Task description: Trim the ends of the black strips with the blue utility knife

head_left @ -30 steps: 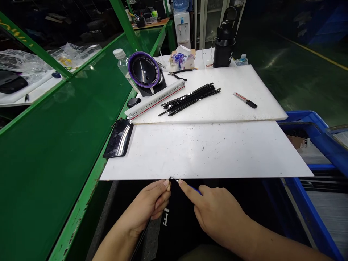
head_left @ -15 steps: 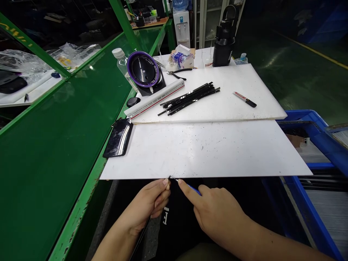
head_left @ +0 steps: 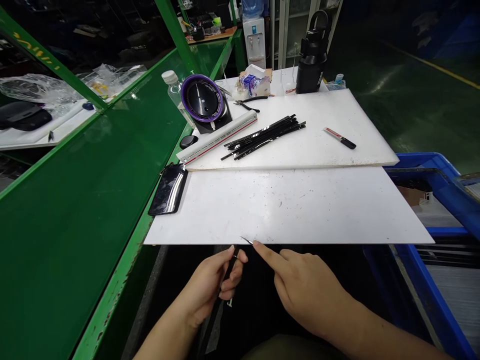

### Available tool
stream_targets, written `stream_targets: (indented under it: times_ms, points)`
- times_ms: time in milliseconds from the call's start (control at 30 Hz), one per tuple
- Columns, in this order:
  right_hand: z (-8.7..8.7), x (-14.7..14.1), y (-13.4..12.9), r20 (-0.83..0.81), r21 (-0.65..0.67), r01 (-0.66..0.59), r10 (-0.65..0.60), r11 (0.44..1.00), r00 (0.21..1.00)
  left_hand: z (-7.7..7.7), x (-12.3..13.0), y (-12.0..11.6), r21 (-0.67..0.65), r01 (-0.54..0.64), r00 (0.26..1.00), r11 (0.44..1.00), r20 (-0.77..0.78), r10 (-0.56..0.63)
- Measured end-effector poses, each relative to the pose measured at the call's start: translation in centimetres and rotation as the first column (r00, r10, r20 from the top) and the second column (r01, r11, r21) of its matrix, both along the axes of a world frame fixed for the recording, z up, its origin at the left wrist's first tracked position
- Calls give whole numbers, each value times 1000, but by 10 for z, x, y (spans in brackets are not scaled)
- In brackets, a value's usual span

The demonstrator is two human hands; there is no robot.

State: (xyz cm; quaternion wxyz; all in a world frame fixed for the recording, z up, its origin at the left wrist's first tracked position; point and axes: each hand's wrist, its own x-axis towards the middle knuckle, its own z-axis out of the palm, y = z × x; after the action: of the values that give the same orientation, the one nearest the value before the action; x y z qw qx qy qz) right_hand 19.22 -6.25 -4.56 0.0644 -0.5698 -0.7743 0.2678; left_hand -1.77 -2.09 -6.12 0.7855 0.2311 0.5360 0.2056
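My left hand (head_left: 217,277) is closed on a thin black strip (head_left: 235,254) just below the front edge of the white board; its fingers hide most of the strip. My right hand (head_left: 305,280) grips a slim craft knife (head_left: 246,240), index finger stretched along it. The narrow pointed blade lies over the board's edge, apart from the strip, and the handle is hidden in the hand. Further back, a pile of similar glossy black strips (head_left: 264,137) lies on a thick white foam sheet (head_left: 330,112). The white board (head_left: 337,210) in front carries small dark scraps.
A phone (head_left: 168,189) lies at the board's left edge. Behind it are a white bar (head_left: 217,137), a purple-rimmed fan (head_left: 202,98) and pliers (head_left: 249,103). A cutter knife (head_left: 340,138) lies at right. Blue crates (head_left: 431,162) flank the right side; green rails (head_left: 123,260) run along the left.
The knife tip has come away from the strip's end, up and to the right. My left hand's fingers have loosened slightly around the strip. The view has shifted a little.
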Motion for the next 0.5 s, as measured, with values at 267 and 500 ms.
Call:
stream_targets:
  times_ms: [267,500]
  points:
    - [1,-1,1,-2,50,-45,45,998,999,6,1,2,24,34,999,999,-31,-34]
    - [1,-3,0,36,89,-74,71,993,997,6,2,2,74,38,992,996,-122,-29]
